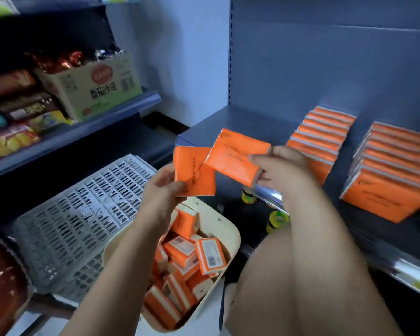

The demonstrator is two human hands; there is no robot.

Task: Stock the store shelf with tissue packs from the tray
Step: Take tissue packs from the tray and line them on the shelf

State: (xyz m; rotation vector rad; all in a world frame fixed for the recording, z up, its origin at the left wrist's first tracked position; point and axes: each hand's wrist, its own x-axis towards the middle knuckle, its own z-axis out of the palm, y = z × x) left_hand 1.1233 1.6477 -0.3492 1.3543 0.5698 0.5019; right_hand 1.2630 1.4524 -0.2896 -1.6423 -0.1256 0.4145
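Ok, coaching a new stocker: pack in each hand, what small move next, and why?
Probably the right hand should set its pack at the front of the nearer row on the shelf: the left hand holds a second pack, and that row lies closest.

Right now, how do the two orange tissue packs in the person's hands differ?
The left pack, gripped by the left hand, sits lower, with its lettering running up and down. The right pack, gripped by the right hand, sits higher and tilted, with its lettering running roughly across. The right pack's corner overlaps the left pack. Both are orange soft packs with dark lettering.
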